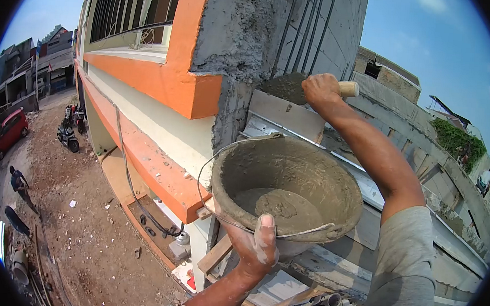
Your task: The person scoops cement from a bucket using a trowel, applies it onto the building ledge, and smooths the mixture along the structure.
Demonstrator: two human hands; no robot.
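Street: small red car (11, 134) parked at far left; dark-clothed person (20, 187) standing on brown dirt; dark motorcycles (69, 132) nearer the building.
Ledge: long orange-painted ledge (155, 170), littered with loose crumbs; dark cable (122, 139) draped across.
Wall: rough grey mortar-coated wall face (239, 30), adjoining the orange trim; coarse and unlevelled, so judged partly done.
Left hand: bare, mortar-smeared left hand (255, 246), gripping the near side of the bucket from below; thumb raised just under the rim, other fingers mostly hidden.
Wet mass: dark grey mortar-like mass (286, 89), just left of the right hand; not possible to tell whether on a blade or on the wall.
Bucket: round grey mortar-caked bucket (323, 167), held just right of the ledge's corner, mouth upward; thin wire bail (199, 175) looped round the left and near sides. Wet grey mortar (287, 206) pooled at the bottom; judged well drawn down, with some left to use.
Rods: thin dark steel rods (313, 30), upright and uncovered before pale grey blocks (345, 26); judged untreated.
Right hand: bare right hand (322, 92), raised above the bucket, closed firmly round a pale cylindrical wooden handle (349, 89).
Far right: leafy green plant (450, 142) beyond weathered grey walls.
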